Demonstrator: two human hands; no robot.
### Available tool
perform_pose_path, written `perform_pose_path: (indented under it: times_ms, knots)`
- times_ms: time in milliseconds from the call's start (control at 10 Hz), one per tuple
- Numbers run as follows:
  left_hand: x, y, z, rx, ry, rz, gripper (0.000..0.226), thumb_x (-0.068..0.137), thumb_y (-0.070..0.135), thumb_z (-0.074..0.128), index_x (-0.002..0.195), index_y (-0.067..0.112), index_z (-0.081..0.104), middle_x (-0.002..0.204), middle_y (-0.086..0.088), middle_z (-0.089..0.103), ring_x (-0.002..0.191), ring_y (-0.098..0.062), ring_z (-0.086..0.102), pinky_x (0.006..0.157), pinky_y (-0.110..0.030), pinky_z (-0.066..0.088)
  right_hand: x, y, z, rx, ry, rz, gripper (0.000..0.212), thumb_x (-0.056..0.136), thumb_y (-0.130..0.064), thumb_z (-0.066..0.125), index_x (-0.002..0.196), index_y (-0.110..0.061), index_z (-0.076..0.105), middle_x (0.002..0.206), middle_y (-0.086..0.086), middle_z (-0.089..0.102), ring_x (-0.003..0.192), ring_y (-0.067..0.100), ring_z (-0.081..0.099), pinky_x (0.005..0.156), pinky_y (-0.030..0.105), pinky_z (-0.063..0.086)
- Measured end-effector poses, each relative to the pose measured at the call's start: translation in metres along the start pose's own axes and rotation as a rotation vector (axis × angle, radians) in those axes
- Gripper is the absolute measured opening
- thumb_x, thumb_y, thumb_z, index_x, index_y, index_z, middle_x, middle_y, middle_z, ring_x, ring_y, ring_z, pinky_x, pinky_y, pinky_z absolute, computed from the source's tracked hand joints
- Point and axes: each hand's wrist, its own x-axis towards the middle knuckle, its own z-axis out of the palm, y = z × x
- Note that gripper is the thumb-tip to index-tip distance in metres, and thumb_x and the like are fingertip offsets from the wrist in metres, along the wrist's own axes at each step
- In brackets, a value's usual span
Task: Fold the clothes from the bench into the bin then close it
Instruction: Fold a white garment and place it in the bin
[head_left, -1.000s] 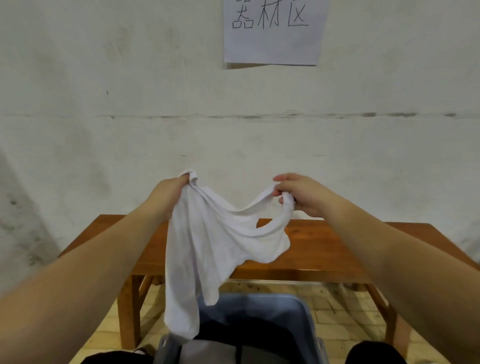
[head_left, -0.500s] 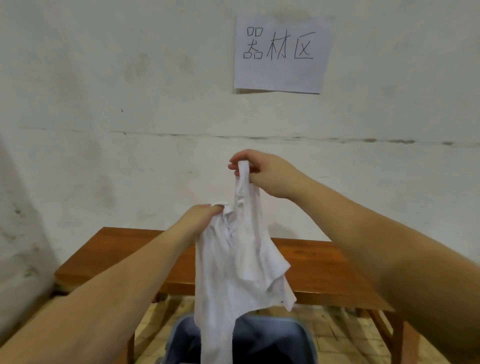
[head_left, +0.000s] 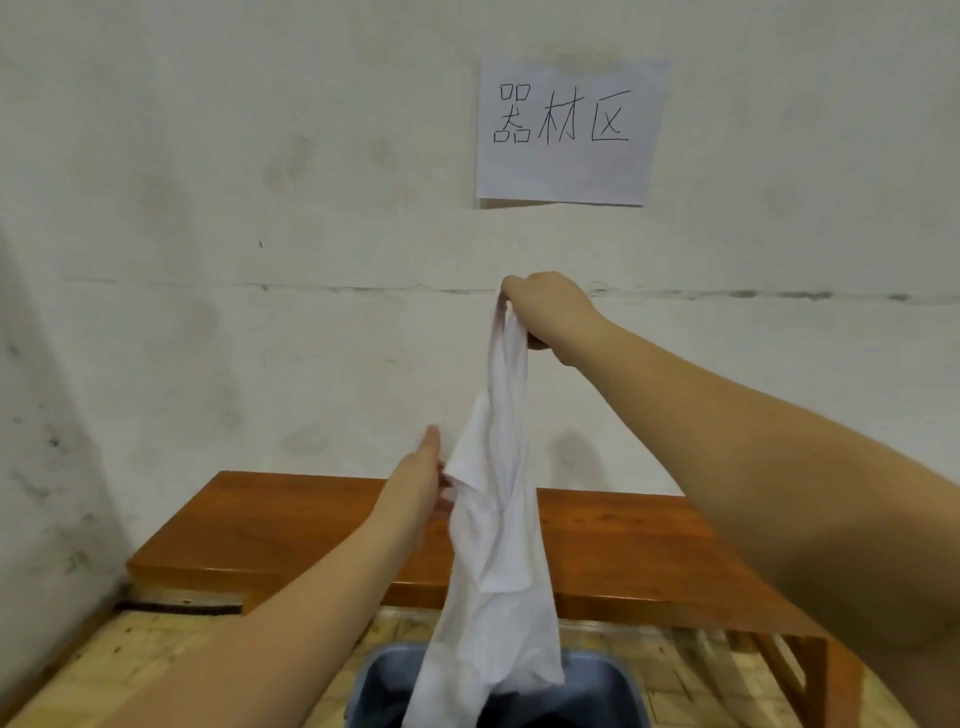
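Bench (head_left: 649, 551) top looks bare; bin (head_left: 618, 675) sits below it, open, dark clothes inside. White shirt (head_left: 493, 561) hangs bunched above the bin, pinched at its top by right hand (head_left: 550, 312). Left hand (head_left: 421, 478) flat, fingers straight, touching the shirt's edge. Suggest: catch that edge, spread it flat, then fold.

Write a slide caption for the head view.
Right hand holds white shirt above bin; open left hand touches it.

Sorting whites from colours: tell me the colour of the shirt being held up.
Plain white, no pattern visible. The shirt shows best in the head view.
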Motion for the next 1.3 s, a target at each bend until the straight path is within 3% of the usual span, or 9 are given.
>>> perform_pose_path:
  times_ms: [200, 300, 400, 600, 800, 900, 1000, 1100, 1300]
  knots:
    - [-0.034, -0.008, 0.02, 0.222, -0.089, 0.212, 0.084, 0.074, 0.087, 0.02, 0.117, 0.025, 0.055, 0.111, -0.001, 0.064, 0.101, -0.018, 0.062, 0.091, -0.035, 0.053, 0.002, -0.004, 0.004, 0.016, -0.015, 0.051, 0.024, 0.093, -0.02, 0.039, 0.075, -0.011, 0.051, 0.067, 0.005, 0.048, 0.056, 0.02, 0.045, 0.05, 0.026, 0.035]
    - [-0.031, -0.015, 0.029, 0.297, 0.006, 0.367, 0.066, 0.075, 0.08, 0.05, 0.107, 0.023, 0.051, 0.105, 0.002, 0.06, 0.092, -0.012, 0.06, 0.079, -0.03, 0.055, 0.003, -0.002, 0.002, 0.119, 0.005, 0.043, 0.029, 0.093, -0.022, 0.044, 0.066, -0.018, 0.051, 0.059, 0.001, 0.045, 0.047, 0.016, 0.04, 0.045, 0.024, 0.036]
    - [-0.022, -0.014, 0.029, 0.374, -0.025, 0.323, 0.037, 0.094, 0.041, 0.059, 0.1, 0.004, 0.063, 0.091, -0.01, 0.066, 0.074, -0.015, 0.056, 0.07, -0.028, 0.049, 0.005, 0.001, -0.002, 0.165, 0.042, 0.061, 0.025, 0.092, -0.019, 0.045, 0.068, -0.017, 0.052, 0.063, 0.002, 0.046, 0.051, 0.016, 0.042, 0.05, 0.024, 0.037]
    - [-0.025, -0.009, 0.042, 0.451, -0.111, 0.401, 0.025, 0.088, 0.063, 0.057, 0.087, 0.038, 0.054, 0.088, 0.017, 0.062, 0.082, -0.005, 0.06, 0.062, -0.016, 0.045, 0.009, 0.014, -0.011, 0.167, 0.112, 0.085, 0.022, 0.095, -0.014, 0.038, 0.08, -0.009, 0.055, 0.077, 0.011, 0.053, 0.058, 0.02, 0.045, 0.051, 0.025, 0.036]
    - [-0.014, 0.011, 0.021, 0.001, -0.088, 0.338, 0.02, 0.097, 0.03, 0.056, 0.102, 0.016, 0.07, 0.097, -0.001, 0.072, 0.093, -0.019, 0.065, 0.077, -0.029, 0.049, 0.011, 0.034, -0.029, 0.141, 0.153, 0.081, 0.035, 0.094, -0.013, 0.033, 0.119, -0.011, 0.058, 0.11, 0.007, 0.061, 0.078, 0.022, 0.054, 0.056, 0.027, 0.04]
    - [-0.008, 0.05, -0.007, -0.51, -0.231, 0.277, 0.019, 0.096, 0.016, 0.053, 0.086, 0.006, 0.067, 0.079, -0.005, 0.07, 0.076, -0.022, 0.067, 0.072, -0.035, 0.051, 0.013, 0.053, -0.047, 0.215, 0.102, 0.131, 0.028, 0.09, -0.009, 0.038, 0.09, -0.014, 0.066, 0.103, 0.016, 0.07, 0.094, 0.034, 0.067, 0.074, 0.033, 0.049]
    - [-0.008, 0.078, -0.023, -0.683, -0.279, 0.26, 0.014, 0.093, 0.015, 0.056, 0.083, 0.01, 0.066, 0.08, -0.004, 0.068, 0.074, -0.022, 0.067, 0.072, -0.036, 0.052, 0.009, 0.064, -0.055, 0.375, -0.028, 0.245, 0.031, 0.097, -0.005, 0.037, 0.074, -0.008, 0.058, 0.077, 0.009, 0.07, 0.08, 0.021, 0.066, 0.073, 0.022, 0.051]
    - [-0.014, 0.105, -0.034, -0.704, -0.323, 0.342, 0.016, 0.094, 0.016, 0.057, 0.096, 0.006, 0.069, 0.085, -0.004, 0.071, 0.084, -0.022, 0.069, 0.084, -0.037, 0.053, 0.003, 0.082, -0.068, 0.605, -0.156, 0.387, 0.016, 0.087, -0.01, 0.046, 0.088, -0.019, 0.059, 0.059, -0.006, 0.054, 0.061, 0.011, 0.049, 0.065, 0.025, 0.038]
    - [-0.007, 0.132, -0.044, -0.361, -0.216, 0.416, 0.013, 0.097, 0.017, 0.057, 0.092, 0.013, 0.068, 0.079, 0.001, 0.07, 0.076, -0.016, 0.066, 0.077, -0.033, 0.052, 0.003, 0.095, -0.09, 0.866, -0.306, 0.251, 0.013, 0.088, -0.023, 0.064, 0.1, -0.022, 0.069, 0.084, -0.005, 0.064, 0.071, 0.012, 0.061, 0.077, 0.03, 0.043]
